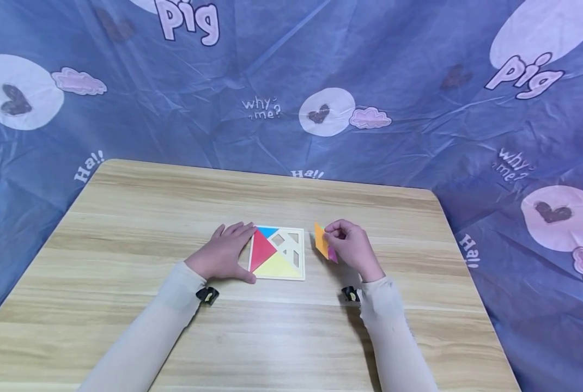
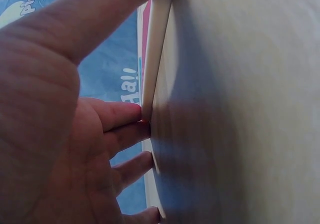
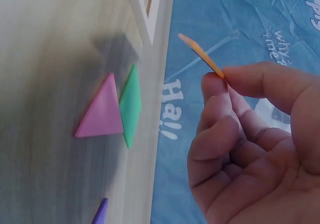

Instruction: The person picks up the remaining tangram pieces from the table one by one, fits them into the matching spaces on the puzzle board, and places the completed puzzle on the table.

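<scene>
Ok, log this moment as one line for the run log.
left hand: rests flat against puzzle tray edge | right hand: pinches orange piece off table | loose on table: pink triangle, green piece

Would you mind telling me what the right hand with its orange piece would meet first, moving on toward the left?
Probably the tangram tray, at its right edge; depth is unclear, since the right hand holds the orange piece lifted.

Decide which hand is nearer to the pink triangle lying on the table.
Right. The right hand pinches an orange piece just above the pink triangle. The left hand rests against the puzzle tray's far side, away from it.
</scene>
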Tool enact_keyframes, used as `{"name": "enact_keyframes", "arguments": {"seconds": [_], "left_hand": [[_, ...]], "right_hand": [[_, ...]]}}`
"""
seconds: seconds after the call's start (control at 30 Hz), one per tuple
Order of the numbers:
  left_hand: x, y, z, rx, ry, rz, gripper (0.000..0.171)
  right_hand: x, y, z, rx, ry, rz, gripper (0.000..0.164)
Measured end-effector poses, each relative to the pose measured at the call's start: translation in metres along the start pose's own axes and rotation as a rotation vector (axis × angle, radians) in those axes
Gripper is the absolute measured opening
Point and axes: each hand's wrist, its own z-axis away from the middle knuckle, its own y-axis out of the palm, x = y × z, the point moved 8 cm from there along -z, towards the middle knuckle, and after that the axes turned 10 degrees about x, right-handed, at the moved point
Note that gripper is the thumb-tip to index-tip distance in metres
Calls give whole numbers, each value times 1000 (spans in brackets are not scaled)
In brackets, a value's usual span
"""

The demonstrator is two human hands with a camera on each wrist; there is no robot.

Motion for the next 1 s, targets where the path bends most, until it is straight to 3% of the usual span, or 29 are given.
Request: {"name": "enact_keyframes", "arguments": {"seconds": [0.3,0.47,1.0], "left_hand": [[-1,0,1,7,2,-11,129],[-2,-1,2,11,4,-8,129],[-4,-1,2,8,4,-8,128]], "right_hand": [[4,12,0,40,1,4,5],[6,15,0,38,-18,48,5],[9,28,1,49,-22,49,4]]}}
